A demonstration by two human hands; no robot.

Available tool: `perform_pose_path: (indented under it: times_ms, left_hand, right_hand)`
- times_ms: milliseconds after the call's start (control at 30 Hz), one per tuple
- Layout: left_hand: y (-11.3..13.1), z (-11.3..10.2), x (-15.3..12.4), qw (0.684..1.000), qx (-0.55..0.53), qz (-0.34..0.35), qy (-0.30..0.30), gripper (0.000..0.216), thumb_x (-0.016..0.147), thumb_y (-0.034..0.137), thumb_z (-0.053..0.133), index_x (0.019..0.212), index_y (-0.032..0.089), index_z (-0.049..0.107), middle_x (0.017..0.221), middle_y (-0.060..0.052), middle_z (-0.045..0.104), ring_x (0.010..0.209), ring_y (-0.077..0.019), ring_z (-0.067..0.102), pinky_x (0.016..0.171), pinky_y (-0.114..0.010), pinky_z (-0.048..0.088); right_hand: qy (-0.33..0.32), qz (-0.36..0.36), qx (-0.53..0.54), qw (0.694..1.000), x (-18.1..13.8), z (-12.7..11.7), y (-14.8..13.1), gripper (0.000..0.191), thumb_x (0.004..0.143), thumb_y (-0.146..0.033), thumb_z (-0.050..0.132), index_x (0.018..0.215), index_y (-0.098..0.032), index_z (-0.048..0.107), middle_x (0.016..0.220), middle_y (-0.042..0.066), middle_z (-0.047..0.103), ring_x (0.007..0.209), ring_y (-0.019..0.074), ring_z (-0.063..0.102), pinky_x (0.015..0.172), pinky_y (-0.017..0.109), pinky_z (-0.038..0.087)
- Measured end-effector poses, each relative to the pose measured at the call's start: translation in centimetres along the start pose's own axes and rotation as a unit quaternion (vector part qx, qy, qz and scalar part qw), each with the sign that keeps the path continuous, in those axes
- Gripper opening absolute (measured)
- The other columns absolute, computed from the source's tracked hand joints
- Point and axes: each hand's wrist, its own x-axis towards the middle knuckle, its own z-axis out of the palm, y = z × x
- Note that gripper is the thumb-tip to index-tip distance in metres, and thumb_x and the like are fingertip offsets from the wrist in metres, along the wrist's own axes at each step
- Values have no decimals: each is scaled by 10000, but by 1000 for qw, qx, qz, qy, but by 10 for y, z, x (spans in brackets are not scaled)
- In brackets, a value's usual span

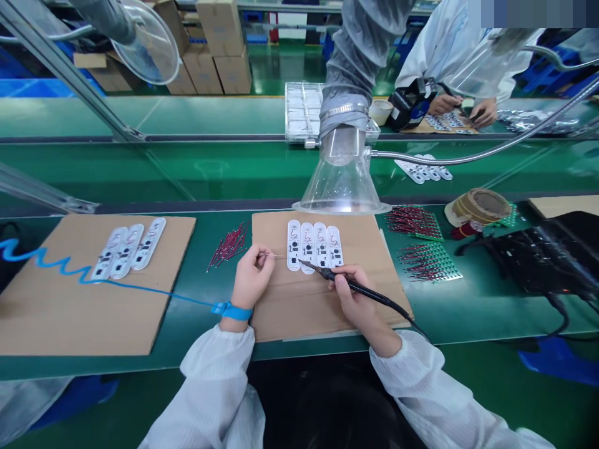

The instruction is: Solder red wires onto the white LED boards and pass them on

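Note:
My right hand (355,298) grips a black soldering iron (360,288), its tip pointing left over the lower part of the white circuit boards (320,246). Several of these long, rounded boards stand side by side on a cardboard sheet (365,312), with dark parts and short red wires on them. At their left edge, my left hand (254,274) is closed in a pinch on a thin wire (281,256) that reaches toward the first board. A blue wrist strap (236,311) with a coiled cord circles my left wrist. Red wires (228,247) lie in a pile left of the cardboard.
A clear fume hood (344,187) hangs just beyond the boards. Left, more boards (128,249) lie on another cardboard sheet (84,312). Right are green boards with red wires (430,262), a tape roll (477,207) and a black device (543,252). A co-worker's hands (463,109) work across the line.

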Motion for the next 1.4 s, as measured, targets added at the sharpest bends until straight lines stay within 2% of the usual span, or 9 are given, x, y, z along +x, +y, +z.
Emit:
perform_pose_path:
  times_ms: [200, 633, 800, 967, 1133, 1300, 1400]
  left_hand:
    - [-4, 2, -7, 997, 38, 26, -64, 115, 941, 297, 609, 849, 230, 625, 728, 43, 504, 693, -154, 501, 709, -292, 422]
    - [-2, 2, -8, 994, 56, 55, -81, 138, 968, 263, 603, 835, 226, 606, 720, 52, 481, 692, -152, 482, 718, -293, 404]
    - [-2, 1, -8, 995, 49, 44, -71, 135, 962, 250, 598, 829, 226, 602, 711, 54, 473, 674, -147, 471, 695, -286, 394]
    - [-3, 2, -7, 994, 55, 44, -84, 131, 950, 260, 613, 824, 226, 607, 713, 52, 480, 677, -147, 466, 696, -288, 388]
    - [-4, 2, -8, 995, 50, 35, -78, 136, 951, 278, 601, 824, 228, 600, 706, 58, 455, 672, -145, 459, 688, -287, 377]
    - [-4, 2, -8, 994, 56, 35, -89, 142, 945, 284, 595, 814, 230, 590, 708, 57, 462, 680, -146, 462, 700, -290, 379]
    - [-3, 2, -7, 994, 56, 30, -90, 135, 942, 285, 597, 819, 229, 597, 705, 57, 464, 676, -147, 462, 693, -291, 376]
  right_hand:
    - [-13, -5, -15, 1000, -3, -4, 5, 299, 1139, -564, 631, 1070, -288, 722, 815, 10, 771, 690, 216, 747, 633, 332, 585]
    - [-18, 1, -33, 999, -1, -5, 5, 312, 1133, -569, 641, 1059, -282, 737, 813, 12, 777, 687, 213, 743, 650, 333, 575]
    - [-21, 8, -22, 1000, 0, -4, 3, 315, 1135, -575, 639, 1079, -282, 742, 821, 14, 780, 692, 214, 745, 660, 335, 583]
    - [-38, -7, -19, 999, 2, -3, 0, 326, 1133, -576, 642, 1059, -276, 748, 836, 22, 788, 699, 211, 744, 684, 337, 597]
    - [-35, 10, -16, 999, 1, -3, 4, 286, 1141, -547, 642, 1098, -282, 741, 847, 17, 792, 720, 212, 758, 686, 331, 599]
    - [-57, -7, -17, 998, 4, -2, -2, 335, 1132, -588, 636, 1071, -278, 748, 854, 30, 802, 726, 220, 767, 700, 344, 616]
    - [-46, -7, -22, 999, 4, -2, -3, 339, 1137, -587, 627, 1073, -276, 744, 856, 31, 803, 729, 218, 771, 704, 343, 622]
